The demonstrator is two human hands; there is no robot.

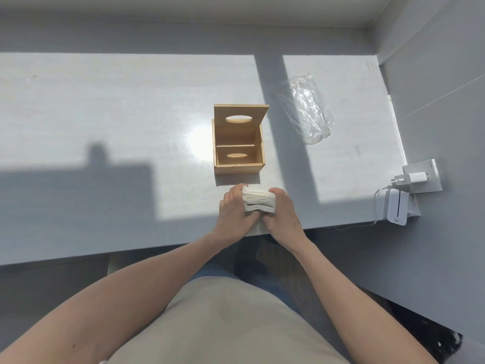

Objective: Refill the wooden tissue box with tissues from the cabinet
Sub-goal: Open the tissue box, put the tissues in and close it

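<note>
The wooden tissue box point(258, 164) stands open on the grey counter point(105, 122), its lid point(240, 114) with an oval slot tipped up at the far side. The inside looks bare. Just in front of the box, near the counter's front edge, a white stack of tissues point(259, 200) is squeezed between both hands. My left hand point(233, 211) grips its left end and my right hand point(282, 214) grips its right end. The stack hovers low over the counter, a short way from the box.
A crumpled clear plastic wrapper point(305, 109) lies to the right of the box. At the counter's right edge sit a wall socket with a white charger point(414, 177) and a small white device point(395, 206) with a cable. A wall rises on the right.
</note>
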